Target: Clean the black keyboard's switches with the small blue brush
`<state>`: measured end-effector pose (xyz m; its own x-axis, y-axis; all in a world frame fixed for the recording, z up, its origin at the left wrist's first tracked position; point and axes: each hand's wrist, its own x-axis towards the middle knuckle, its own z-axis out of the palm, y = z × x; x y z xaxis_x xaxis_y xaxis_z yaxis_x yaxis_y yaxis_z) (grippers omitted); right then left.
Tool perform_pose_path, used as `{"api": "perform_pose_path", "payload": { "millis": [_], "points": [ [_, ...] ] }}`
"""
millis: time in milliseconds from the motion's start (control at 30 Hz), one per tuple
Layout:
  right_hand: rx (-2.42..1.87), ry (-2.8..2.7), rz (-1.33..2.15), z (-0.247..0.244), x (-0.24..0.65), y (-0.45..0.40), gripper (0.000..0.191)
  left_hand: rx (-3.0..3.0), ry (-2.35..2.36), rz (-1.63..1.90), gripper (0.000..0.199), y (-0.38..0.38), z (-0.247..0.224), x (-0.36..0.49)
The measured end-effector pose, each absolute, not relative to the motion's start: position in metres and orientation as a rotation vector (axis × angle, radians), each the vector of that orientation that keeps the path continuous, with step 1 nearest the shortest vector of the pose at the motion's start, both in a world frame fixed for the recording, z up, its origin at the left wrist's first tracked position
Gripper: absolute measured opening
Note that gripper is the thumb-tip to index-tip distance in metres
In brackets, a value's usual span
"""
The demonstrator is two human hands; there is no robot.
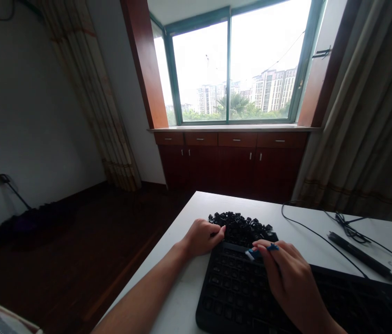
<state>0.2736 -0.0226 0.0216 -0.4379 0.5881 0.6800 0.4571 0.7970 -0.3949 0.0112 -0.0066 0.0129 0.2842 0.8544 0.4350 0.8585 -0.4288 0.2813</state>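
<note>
Leftward, a curtain (90, 102) hangs beside the window (229, 69), with a row of cupboards (230, 162) below it. Next, the left hand (201, 237) rests by the keyboard's upper left corner, its fingers curled in and the thumb close against them; whether they hold anything I cannot tell. Just beyond its fingertips, loose black keycaps (243, 227) lie heaped on the white table (182, 287), along the far edge of the keyboard (232, 283). Farther right, a small blue brush (256, 253) sits pinched between the right hand's (293, 269) thumb and fingers, the grip closed on its handle. Its white bristles stick out left of the fingertips, over the keyboard's upper part; contact is unclear. Beyond that hand, a cable (316, 240) loops across the table, and a dark bar (361, 255) lies slanting.
</note>
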Motion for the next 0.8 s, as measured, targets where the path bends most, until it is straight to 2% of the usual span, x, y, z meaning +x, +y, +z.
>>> {"api": "perform_pose_path", "payload": {
  "millis": [200,367,500,667,800],
  "points": [
    [-0.666,-2.236,0.366,0.0245,0.2718,-0.0254,0.026,-2.516,-1.675,-0.843,0.05,-0.0062,0.0123,0.0113],
    [-0.734,-2.126,0.294,0.0244,0.2727,-0.0259,0.019,-2.52,-1.67,-0.845,0.049,-0.0062,0.0116,0.0106],
    [-0.713,-2.223,0.398,0.024,0.2718,-0.0267,0.025,-2.52,-1.661,-0.848,0.05,-0.0066,0.0118,0.0105],
    [-0.747,-2.122,0.364,0.0219,0.2716,-0.0258,0.021,-2.52,-1.646,-0.866,0.05,-0.0073,0.0134,0.0116],
    [-0.744,-2.18,0.488,0.0228,0.2717,-0.0236,0.025,-2.514,-1.633,-0.877,0.05,-0.0079,0.0146,0.0124]
  ]
}}
